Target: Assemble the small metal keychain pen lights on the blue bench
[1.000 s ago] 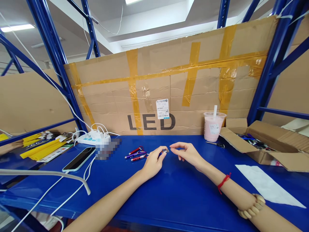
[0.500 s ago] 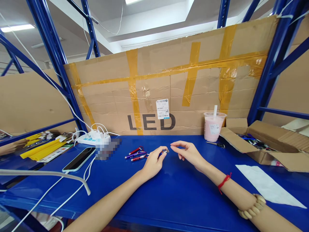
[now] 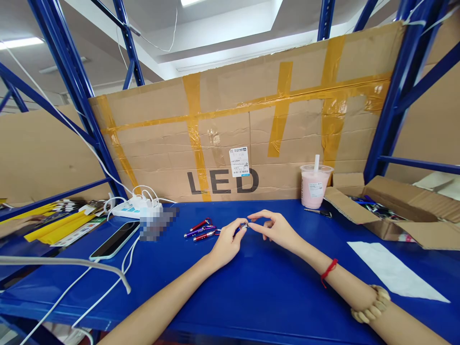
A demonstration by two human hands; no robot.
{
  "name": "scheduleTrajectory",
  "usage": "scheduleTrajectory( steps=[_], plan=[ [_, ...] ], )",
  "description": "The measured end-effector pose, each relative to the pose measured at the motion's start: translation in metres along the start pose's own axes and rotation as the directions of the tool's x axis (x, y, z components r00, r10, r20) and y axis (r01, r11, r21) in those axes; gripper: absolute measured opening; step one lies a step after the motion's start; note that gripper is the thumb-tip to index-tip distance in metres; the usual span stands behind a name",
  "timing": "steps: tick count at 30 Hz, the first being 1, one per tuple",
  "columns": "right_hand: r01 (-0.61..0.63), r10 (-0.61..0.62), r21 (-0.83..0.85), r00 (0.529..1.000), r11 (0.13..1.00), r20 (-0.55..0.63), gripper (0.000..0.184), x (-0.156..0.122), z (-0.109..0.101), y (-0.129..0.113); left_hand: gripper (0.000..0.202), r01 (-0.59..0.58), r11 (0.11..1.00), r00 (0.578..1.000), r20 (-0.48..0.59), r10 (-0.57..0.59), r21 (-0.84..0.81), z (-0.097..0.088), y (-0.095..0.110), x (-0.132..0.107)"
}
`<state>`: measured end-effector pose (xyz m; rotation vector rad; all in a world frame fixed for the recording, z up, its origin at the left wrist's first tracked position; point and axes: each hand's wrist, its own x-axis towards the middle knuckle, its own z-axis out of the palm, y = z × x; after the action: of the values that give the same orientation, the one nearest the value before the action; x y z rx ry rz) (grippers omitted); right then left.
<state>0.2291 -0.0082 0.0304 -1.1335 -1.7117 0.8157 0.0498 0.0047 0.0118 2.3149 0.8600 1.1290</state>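
Note:
My left hand [image 3: 226,239] is closed around a small blue pen-shaped flashlight [image 3: 241,226], whose silver tip sticks out between thumb and fingers. My right hand [image 3: 275,228] pinches at that tip with thumb and forefinger, the other fingers curled. Both hands rest over the blue tabletop [image 3: 251,287]. Three more small flashlights [image 3: 200,230], red and purple, lie on the table just left of my left hand.
A taped cardboard sheet marked LED [image 3: 223,181] stands at the back. A pink drink cup with a straw [image 3: 315,187] and an open cardboard box of parts [image 3: 391,211] sit at right, a white sheet [image 3: 391,273] near it. A phone [image 3: 115,239], power strip [image 3: 136,207] and cables lie left.
My right hand has moved left and closed its thumb and forefinger on the flashlight's tip. The view has shifted slightly.

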Motion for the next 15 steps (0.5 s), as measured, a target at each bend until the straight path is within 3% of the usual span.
scheduleTrajectory(
  steps=[15],
  plan=[
    [0.094,-0.093,-0.033,0.996,0.995,0.016,0.035,-0.0004,-0.0005,0.0033,0.027,0.021,1.0,0.999,0.024,-0.021,-0.015,-0.0006,0.0004,0.0004]
  ],
)
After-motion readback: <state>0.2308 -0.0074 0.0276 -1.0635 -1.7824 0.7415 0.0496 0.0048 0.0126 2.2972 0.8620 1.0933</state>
